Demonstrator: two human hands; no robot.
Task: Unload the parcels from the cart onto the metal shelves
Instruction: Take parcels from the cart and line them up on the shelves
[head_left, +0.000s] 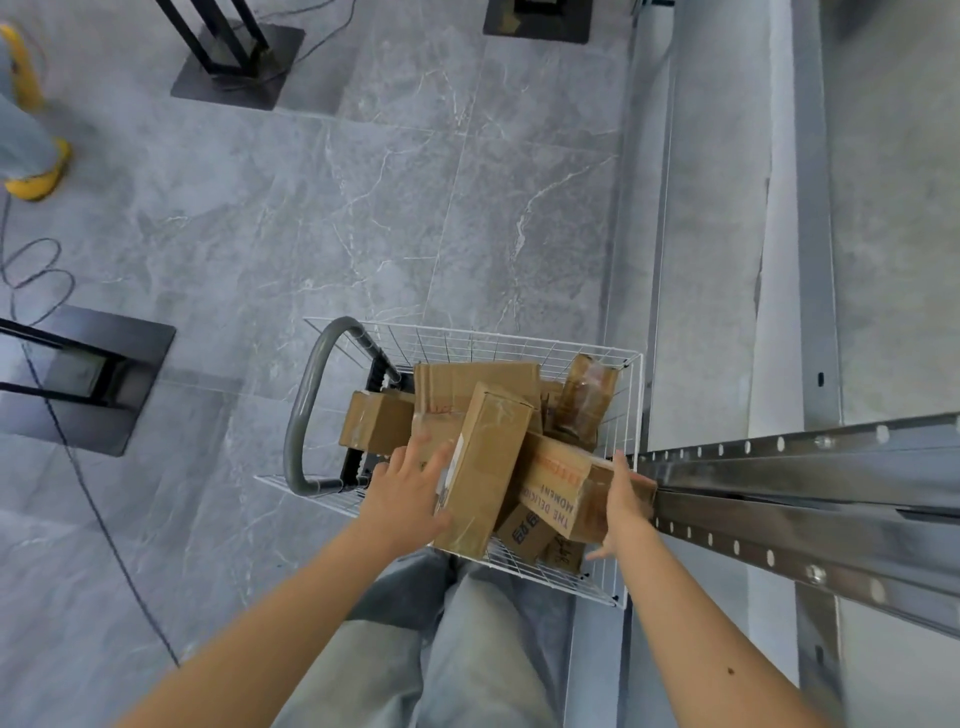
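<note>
progress: early I reckon, white wire basket cart piled with brown parcels, none on the visible bits of the grey metal shelves | left hand: fingers straight, flat against the tall brown cardboard box leaning in the cart | right hand: flat on the red-printed cardboard box, not clenched | left: basically everything

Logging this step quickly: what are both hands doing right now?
Left hand: open, fingers straight against the long box.
Right hand: open, fingers straight on the end of the printed box.
</note>
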